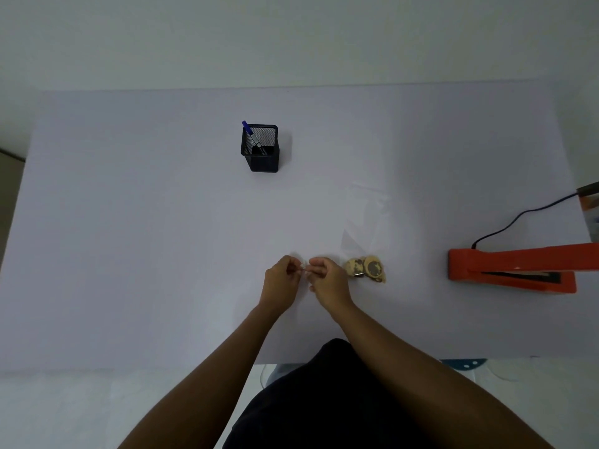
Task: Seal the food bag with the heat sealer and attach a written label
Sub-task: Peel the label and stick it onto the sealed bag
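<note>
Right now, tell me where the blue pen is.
In the head view, the blue pen stands tilted in the black mesh pen holder at the table's far centre, beyond both hands and left of the orange heat sealer.

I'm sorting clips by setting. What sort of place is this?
Probably a plain packing or craft desk: a white table holding a mesh pen holder, an orange heat sealer and a clear bag of cookies.

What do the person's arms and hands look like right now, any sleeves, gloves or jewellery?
Both forearms are bare as far as the frame shows: no sleeves reach them. The left hand and right hand wear no gloves, and no watch, ring or bracelet is visible. Dark clothing shows at the torso.
</note>
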`<state>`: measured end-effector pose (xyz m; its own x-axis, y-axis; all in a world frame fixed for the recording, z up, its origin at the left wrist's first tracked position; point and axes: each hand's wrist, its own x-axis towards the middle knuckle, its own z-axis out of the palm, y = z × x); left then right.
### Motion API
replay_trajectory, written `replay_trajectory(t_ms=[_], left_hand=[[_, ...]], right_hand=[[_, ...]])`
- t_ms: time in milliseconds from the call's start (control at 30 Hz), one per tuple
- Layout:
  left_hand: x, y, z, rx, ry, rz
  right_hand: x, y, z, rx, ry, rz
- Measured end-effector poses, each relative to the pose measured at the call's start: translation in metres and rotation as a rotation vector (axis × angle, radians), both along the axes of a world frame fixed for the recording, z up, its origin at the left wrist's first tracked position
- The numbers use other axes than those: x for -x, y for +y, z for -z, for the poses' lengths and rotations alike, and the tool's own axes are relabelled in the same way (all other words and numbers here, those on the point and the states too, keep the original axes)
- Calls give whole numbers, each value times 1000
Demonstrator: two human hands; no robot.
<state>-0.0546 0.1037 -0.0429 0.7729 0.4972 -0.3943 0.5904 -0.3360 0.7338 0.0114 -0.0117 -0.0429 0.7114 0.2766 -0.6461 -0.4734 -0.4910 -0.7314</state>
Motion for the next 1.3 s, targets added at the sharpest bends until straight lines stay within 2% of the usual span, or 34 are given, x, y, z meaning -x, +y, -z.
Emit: replay_trajectory(t_ms=[333, 433, 567, 700, 800, 1100, 1300], left_hand=[[-1, 9, -8, 42, 36, 2], [1, 10, -13, 14, 82, -105], [3, 18, -30, 61, 108, -205], [0, 28, -72, 401, 37, -164], [-3, 33, -102, 490, -25, -116], [-12, 44, -158, 477, -130, 10], [-16, 40, -178, 440, -229, -1]], right_hand=[[-7, 14, 1, 143, -132, -58], [-12, 18, -2, 162, -131, -60], [-23, 17, -22, 69, -112, -55], [-36, 10, -59, -12, -139, -100], [-43, 8, -88, -77, -138, -123], [-57, 12, -154, -169, -254, -211], [-53, 17, -174, -206, -384, -244]])
